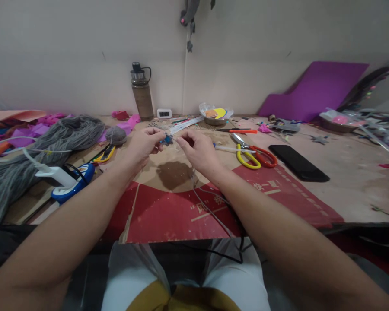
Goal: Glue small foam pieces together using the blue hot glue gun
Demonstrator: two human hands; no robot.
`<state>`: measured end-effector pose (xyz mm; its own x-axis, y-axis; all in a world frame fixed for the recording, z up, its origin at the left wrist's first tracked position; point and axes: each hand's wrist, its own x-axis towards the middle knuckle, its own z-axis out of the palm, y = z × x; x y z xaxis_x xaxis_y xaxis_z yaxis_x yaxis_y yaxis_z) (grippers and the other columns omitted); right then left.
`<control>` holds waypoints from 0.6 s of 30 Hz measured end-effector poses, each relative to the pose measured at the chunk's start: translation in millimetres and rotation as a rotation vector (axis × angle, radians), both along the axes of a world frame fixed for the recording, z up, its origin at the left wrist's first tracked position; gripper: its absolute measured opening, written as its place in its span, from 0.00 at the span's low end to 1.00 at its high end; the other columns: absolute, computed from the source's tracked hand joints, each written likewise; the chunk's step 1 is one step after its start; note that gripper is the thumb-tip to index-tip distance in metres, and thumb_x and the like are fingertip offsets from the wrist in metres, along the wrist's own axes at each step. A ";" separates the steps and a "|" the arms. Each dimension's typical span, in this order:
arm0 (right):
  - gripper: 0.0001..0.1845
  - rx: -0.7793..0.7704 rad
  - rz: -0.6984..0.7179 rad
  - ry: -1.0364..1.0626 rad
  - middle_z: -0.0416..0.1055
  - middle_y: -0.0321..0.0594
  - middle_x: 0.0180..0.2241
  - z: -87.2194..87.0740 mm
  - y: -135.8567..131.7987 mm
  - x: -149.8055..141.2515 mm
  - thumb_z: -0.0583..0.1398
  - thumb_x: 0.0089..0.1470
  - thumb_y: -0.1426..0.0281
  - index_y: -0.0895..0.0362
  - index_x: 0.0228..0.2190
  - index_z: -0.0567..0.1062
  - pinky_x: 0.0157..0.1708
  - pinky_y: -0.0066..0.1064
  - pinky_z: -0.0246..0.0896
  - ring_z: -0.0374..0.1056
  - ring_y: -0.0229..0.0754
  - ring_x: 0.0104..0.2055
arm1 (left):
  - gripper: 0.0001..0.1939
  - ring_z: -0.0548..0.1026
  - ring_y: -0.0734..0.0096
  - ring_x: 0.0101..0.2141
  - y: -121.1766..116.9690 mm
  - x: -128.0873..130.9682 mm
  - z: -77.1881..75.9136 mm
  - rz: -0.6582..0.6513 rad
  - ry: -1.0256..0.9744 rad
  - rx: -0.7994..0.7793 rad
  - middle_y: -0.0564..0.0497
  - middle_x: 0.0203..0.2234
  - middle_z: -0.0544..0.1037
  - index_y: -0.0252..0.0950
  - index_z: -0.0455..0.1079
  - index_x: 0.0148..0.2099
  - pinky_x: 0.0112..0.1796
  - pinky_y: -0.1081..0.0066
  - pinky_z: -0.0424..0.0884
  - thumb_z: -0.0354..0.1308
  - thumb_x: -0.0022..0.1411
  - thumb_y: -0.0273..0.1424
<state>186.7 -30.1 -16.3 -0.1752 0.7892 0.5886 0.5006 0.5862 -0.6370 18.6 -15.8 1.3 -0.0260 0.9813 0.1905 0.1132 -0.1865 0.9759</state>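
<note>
My left hand (145, 144) is closed in a pinch on a small blue piece (166, 139) held above the cardboard sheet (181, 207). My right hand (199, 151) is closed just to its right, fingertips close to the blue piece, apparently pinching a thin grey strand (207, 207) that trails back toward my lap. What the right fingers grip is too small to make out clearly.
A grey yarn skein (35, 155) and small yarn ball (116, 134) lie at left by a white glue gun (53, 175) on a blue stand. Yellow and red scissors (256, 156), a black phone (298, 163), a water bottle (141, 93) and purple sheet (314, 90) lie beyond.
</note>
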 end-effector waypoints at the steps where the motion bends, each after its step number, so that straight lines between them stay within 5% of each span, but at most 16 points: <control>1: 0.12 -0.009 -0.013 -0.012 0.69 0.37 0.27 1.5 0.8 2.8 0.54 0.59 0.64 0.56 0.27 0.71 0.33 0.31 0.53 0.61 0.38 0.31 | 0.05 0.65 0.81 0.16 0.2 -0.3 0.6 0.004 -0.011 -0.003 0.55 0.15 0.69 0.35 0.69 0.26 0.17 0.79 0.54 0.61 0.48 0.30; 6: 0.18 -0.094 -0.261 -0.112 0.73 0.43 0.30 10.2 10.3 26.9 0.51 0.62 0.61 0.57 0.29 0.74 0.33 0.33 0.55 0.66 0.42 0.32 | 0.03 0.64 0.81 0.15 1.4 -2.3 3.7 0.047 -0.054 -0.033 0.56 0.13 0.67 0.35 0.68 0.25 0.16 0.80 0.52 0.60 0.47 0.28; 9: 0.17 -0.253 -0.413 -0.413 0.76 0.52 0.34 9.2 17.7 42.1 0.55 0.58 0.60 0.59 0.33 0.77 0.36 0.36 0.58 0.70 0.49 0.37 | 0.04 0.64 0.81 0.15 3.3 -5.2 4.2 0.060 -0.064 -0.024 0.56 0.13 0.67 0.35 0.68 0.25 0.16 0.80 0.52 0.60 0.47 0.28; 13: 0.23 -0.436 -0.430 -0.731 0.75 0.62 0.44 -1.7 24.8 49.9 0.60 0.54 0.59 0.65 0.44 0.77 0.40 0.39 0.61 0.71 0.57 0.46 | 0.05 0.64 0.81 0.14 6.6 -9.4 3.8 0.064 -0.097 0.019 0.57 0.13 0.67 0.35 0.67 0.25 0.16 0.80 0.52 0.60 0.48 0.29; 18: 0.15 -0.541 -0.407 -0.639 0.77 0.60 0.38 -17.7 32.4 47.9 0.60 0.49 0.68 0.64 0.37 0.80 0.30 0.35 0.61 0.74 0.54 0.39 | 0.05 0.66 0.82 0.14 8.6 -10.4 3.4 0.050 -0.132 0.059 0.57 0.14 0.68 0.35 0.66 0.26 0.15 0.79 0.51 0.60 0.47 0.27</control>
<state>234.5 2.4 -34.0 0.0113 0.9999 0.0100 0.9523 -0.0077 -0.3050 8.3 -7.2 4.7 -0.1035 0.9652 0.2400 -0.0045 -0.2417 0.9703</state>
